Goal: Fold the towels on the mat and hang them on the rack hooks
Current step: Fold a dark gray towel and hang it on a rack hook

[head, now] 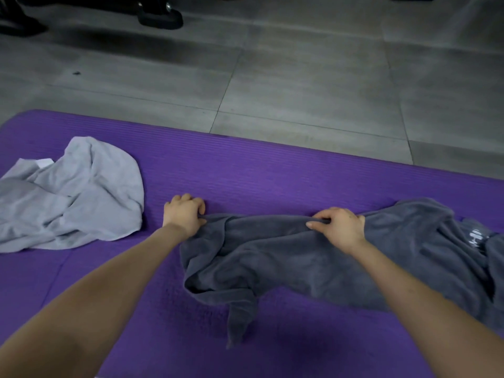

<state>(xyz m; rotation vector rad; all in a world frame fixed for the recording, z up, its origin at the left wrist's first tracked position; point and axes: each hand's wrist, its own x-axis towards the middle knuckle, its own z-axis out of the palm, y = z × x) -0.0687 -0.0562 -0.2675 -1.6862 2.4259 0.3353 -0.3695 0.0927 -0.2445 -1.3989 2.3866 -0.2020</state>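
The dark grey towel (300, 257) lies rumpled across the near right part of the purple mat (272, 173). Its far edge runs in a raised ridge between the two hands, and a twisted corner trails toward the viewer. The left hand (184, 215) sits at the towel's far left corner, knuckles up and fingers (191, 200) curled down tight, with the thumb closing against them on the cloth. The right hand (339, 227) is further along the same edge, fingers (324, 214) bent over the ridge and thumb pressed in from the near side, so a fold of fabric is pinched between them. Both bare forearms reach in from the bottom of the view. Near the towel's right end is a shiny clear patch (476, 237); what it is cannot be told. Well to the left on the mat, apart from both hands, a light grey towel (73, 195) lies crumpled, a white tag (45, 162) showing. Beyond the mat is grey tiled floor (300, 77), with a black equipment foot (161, 16) at the top.
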